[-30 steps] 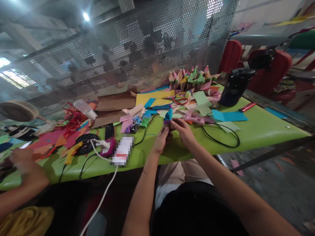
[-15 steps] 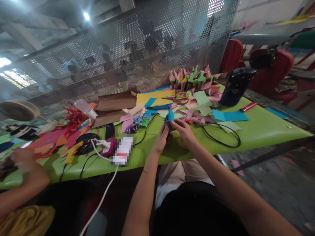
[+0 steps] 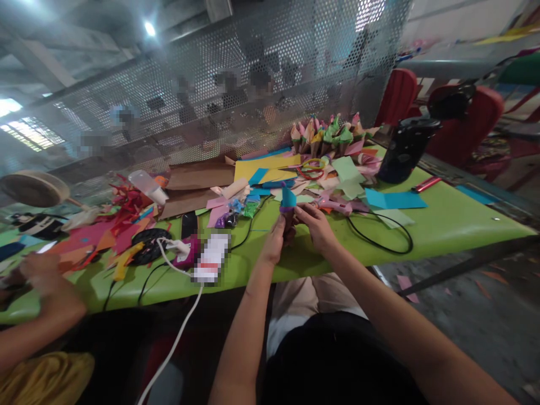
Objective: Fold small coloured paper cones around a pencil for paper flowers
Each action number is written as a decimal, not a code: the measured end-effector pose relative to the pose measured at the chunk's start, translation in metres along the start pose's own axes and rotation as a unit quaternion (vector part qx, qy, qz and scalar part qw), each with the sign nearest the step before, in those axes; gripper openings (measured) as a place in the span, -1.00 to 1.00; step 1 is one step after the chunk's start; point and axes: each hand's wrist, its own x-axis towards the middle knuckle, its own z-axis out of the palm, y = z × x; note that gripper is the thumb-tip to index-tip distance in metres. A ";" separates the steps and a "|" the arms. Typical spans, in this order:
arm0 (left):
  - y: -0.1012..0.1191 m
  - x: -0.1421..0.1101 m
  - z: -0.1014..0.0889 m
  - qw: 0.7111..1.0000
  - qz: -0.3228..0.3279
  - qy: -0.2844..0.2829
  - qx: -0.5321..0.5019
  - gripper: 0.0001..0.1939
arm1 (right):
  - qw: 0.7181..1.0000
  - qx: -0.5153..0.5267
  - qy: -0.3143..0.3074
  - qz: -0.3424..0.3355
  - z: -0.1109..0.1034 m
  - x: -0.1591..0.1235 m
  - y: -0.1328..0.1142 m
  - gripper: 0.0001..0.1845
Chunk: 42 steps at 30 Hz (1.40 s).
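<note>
A small paper ice-cream cone (image 3: 288, 199), with a blue top, a purple band and tip and a brown lower part, stands upright above the table edge. My left hand (image 3: 275, 239) is closed around its brown lower part. From the right, my right hand (image 3: 316, 226) has its thumb and fingers pinched at the purple band; the contact point is partly hidden. Just beyond my right hand lies a pink glue gun (image 3: 333, 205) with a black cord. Several finished paper cones (image 3: 324, 135) stand bunched at the back.
Paper scraps, yellow sheets (image 3: 265, 169) and blue paper (image 3: 394, 198) lie on the green table (image 3: 459, 225). A black tumbler (image 3: 407, 149) stands at right. At left are a phone (image 3: 213, 259), a yellow glue gun (image 3: 126, 261), cords and a co-worker's arm (image 3: 50, 298).
The paper cone has turned in my fingers and now stands more upright, with its brown lower part showing. My right hand has shifted only slightly.
</note>
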 end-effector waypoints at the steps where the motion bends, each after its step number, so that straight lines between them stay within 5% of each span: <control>1: 0.000 0.000 0.000 1.000 0.000 -0.005 -0.007 -0.22 | 1.000 0.007 0.000 0.002 0.000 0.000 0.000 -0.58; 21: 0.004 0.000 -0.001 0.996 -0.041 -0.075 -0.038 -0.25 | 0.999 0.020 -0.013 -0.028 0.003 0.000 -0.001 -0.56; 29: 0.003 0.003 -0.004 0.989 -0.082 -0.042 -0.114 -0.44 | 0.999 0.002 -0.038 -0.027 0.004 -0.001 -0.003 -0.56; 42: 0.000 0.004 -0.005 0.989 -0.083 -0.036 -0.119 -0.46 | 0.999 0.019 -0.032 -0.011 0.004 -0.001 -0.003 -0.55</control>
